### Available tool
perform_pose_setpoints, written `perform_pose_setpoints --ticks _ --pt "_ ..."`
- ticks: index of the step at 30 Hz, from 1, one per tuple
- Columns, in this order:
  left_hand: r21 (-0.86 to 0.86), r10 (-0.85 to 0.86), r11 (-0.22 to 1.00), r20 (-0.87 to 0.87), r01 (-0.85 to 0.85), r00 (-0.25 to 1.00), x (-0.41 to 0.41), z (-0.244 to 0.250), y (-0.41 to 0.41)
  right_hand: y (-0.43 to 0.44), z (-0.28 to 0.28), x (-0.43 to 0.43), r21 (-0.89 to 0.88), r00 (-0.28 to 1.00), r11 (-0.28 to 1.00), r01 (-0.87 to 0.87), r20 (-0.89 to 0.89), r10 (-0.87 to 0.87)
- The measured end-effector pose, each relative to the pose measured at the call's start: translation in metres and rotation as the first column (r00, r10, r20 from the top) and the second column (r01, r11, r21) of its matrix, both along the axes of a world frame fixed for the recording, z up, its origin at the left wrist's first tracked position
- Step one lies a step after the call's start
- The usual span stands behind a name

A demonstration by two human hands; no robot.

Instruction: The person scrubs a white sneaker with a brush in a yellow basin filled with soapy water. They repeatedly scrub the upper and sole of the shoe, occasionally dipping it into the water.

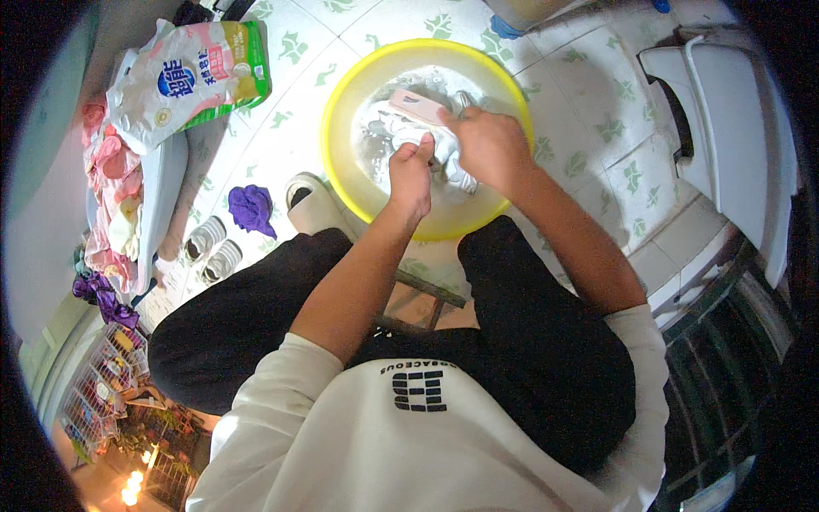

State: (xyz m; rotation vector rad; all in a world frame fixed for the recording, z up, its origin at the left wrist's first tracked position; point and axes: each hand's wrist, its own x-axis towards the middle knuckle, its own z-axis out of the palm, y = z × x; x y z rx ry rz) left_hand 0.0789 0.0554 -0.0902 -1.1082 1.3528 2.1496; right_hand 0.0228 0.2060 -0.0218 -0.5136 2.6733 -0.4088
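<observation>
In front of me a basin point(334, 173) with a yellow rim stands on the tiled floor, holding a little sudsy water. My right hand point(491, 146) grips a pale pink scrubbing brush point(414, 107) whose bristle side is hidden. Under the brush lies a wet white item point(446, 148) with grey stripes; whether it is a shoe or bundled cloth I cannot tell. My left hand point(411, 176) pinches this item from the near side, thumb up. Both hands are inside the basin's rim, close together.
Left stand a white tub point(167, 185) of pink clothes point(114, 168) and a detergent bag point(192, 77). A purple cloth point(251, 210), striped sandals point(214, 249) and a pale slipper point(313, 206) are on the floor. A white plastic piece point(736, 128) stands right; a stool point(422, 291) is below me.
</observation>
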Motion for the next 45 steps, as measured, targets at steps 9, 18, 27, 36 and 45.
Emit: perform_pose_setpoints --ticks 9,18,27,36,45 --pt "-0.144 -0.031 0.989 0.021 0.034 0.999 0.017 0.012 -0.012 0.011 -0.023 -0.063 0.001 0.972 0.974 -0.228 -0.06 0.228" --pt "-0.171 -0.008 0.985 0.027 0.013 1.0 0.021 0.01 -0.008 0.027 -0.069 -0.071 -0.115 0.986 0.985 -0.131 0.084 0.141" --pt "-0.07 -0.034 0.997 0.045 0.038 0.998 0.023 -0.001 -0.014 0.076 -0.004 0.058 -0.217 0.99 0.973 0.076 0.135 -0.048" --pt "-0.09 0.02 0.996 -0.002 -0.02 1.0 0.008 0.014 0.005 0.013 -0.008 0.014 -0.057 0.999 0.998 -0.008 -0.038 0.006" --pt "-0.098 0.015 0.995 -0.002 -0.015 1.0 0.009 0.005 0.013 0.041 -0.005 0.063 -0.021 0.996 0.997 0.074 0.054 -0.073"
